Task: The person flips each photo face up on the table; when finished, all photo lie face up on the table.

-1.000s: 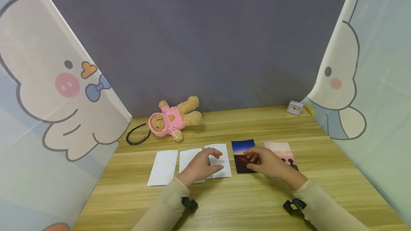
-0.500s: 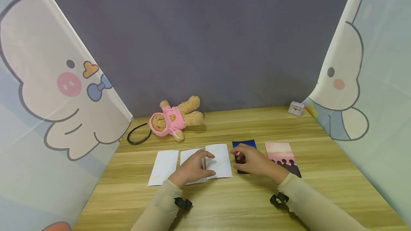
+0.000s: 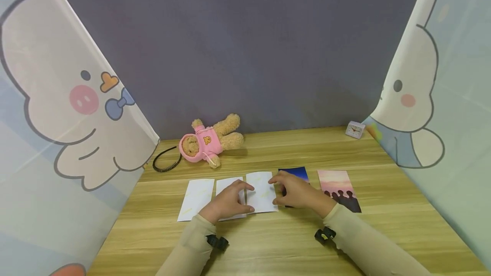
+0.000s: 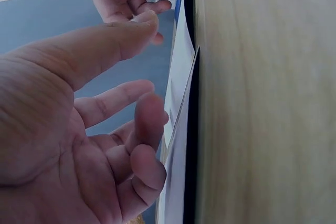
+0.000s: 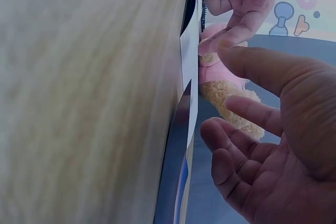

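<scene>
- Fingers of your left hand point(image 3: 226, 202): thumb and forefinger stand apart in a curve, holding nothing.
- Fingers of your right hand point(image 3: 296, 191): likewise apart and curved, facing the left hand, holding nothing.
- Step in hand (judged): aligning both hands over the rightmost white card point(image 3: 261, 199), which lies on the worktop point(image 3: 268, 246).
- Location: this card lies between your hands. In the head view, the left fingertips reach over its left side and the right fingertips over its right edge. Contact cannot be confirmed.
- Next move (judged): lower both hands evenly, then bring the fingers in on opposite edges. Use light pressure; the card is likely to bend.
- Caution: the middle white card point(image 3: 223, 185) is partly hidden behind your left hand, and the sunset photo print point(image 3: 297, 172) behind your right. Avoid dragging either.
</scene>
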The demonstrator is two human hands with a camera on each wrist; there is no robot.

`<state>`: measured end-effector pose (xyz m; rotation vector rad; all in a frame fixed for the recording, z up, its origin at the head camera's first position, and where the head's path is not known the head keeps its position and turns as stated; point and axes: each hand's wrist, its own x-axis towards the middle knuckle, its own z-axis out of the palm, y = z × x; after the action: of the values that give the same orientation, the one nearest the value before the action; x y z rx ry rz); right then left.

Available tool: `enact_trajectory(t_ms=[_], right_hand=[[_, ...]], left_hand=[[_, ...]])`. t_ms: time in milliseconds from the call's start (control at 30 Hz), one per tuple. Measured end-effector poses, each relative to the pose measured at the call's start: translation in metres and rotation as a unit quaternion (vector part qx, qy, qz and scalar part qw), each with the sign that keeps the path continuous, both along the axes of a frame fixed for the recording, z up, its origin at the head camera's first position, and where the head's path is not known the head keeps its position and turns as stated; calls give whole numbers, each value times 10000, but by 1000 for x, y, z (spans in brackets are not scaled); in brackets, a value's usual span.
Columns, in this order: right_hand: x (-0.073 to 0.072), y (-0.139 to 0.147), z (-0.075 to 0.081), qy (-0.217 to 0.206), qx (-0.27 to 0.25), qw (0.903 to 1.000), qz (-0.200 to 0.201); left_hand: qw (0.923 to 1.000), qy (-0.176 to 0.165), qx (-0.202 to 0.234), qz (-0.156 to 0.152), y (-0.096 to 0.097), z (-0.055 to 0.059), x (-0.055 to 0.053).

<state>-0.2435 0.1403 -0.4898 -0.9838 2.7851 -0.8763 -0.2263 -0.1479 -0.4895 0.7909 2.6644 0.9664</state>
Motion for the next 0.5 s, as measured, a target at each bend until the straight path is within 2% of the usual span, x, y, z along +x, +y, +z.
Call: enact_trajectory(t_ms=[167,400,500], right_hand=[[0,-2,-1,102,164,9998,-4],[3,-8,2,454,495,9977,119],[5,-10,4,496,598,9969,114]], left_hand=[[9998,93,-146,19,0,-2,-1],[9950,724,-680,-64,5,1,1],[9929,883,-793,-73,6,1,1]])
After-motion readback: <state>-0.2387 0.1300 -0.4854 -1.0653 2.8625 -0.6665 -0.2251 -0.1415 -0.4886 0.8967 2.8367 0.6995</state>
